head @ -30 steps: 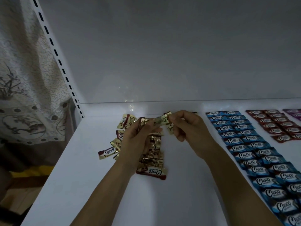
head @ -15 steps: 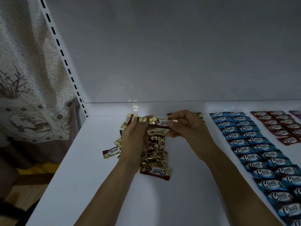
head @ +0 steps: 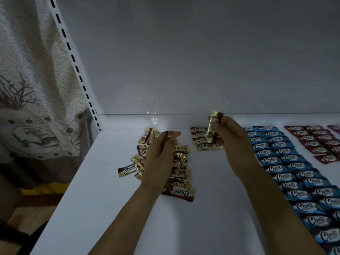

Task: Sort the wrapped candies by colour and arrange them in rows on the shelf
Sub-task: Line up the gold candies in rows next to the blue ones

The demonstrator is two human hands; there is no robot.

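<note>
Right hand [head: 231, 142] is pinching a gold candy [head: 213, 124] over the gold row [head: 200, 139]; left hand [head: 161, 157] is pinching a second candy [head: 168, 134]. I'm guessing it's best going down flat, label up, edges lining up with the row.

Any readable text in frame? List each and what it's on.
"Choco" on loose gold candy left of pile.
"Choco", upside down, on near gold candy at pile's front end.
"Choco" on blue candies.
Held candy in right hand: twisted, unreadable.
Print under logos, red candies, purple candies: too blurred.

Gold candies [head: 181, 160] heaped left of blue rows [head: 287, 163].
</note>
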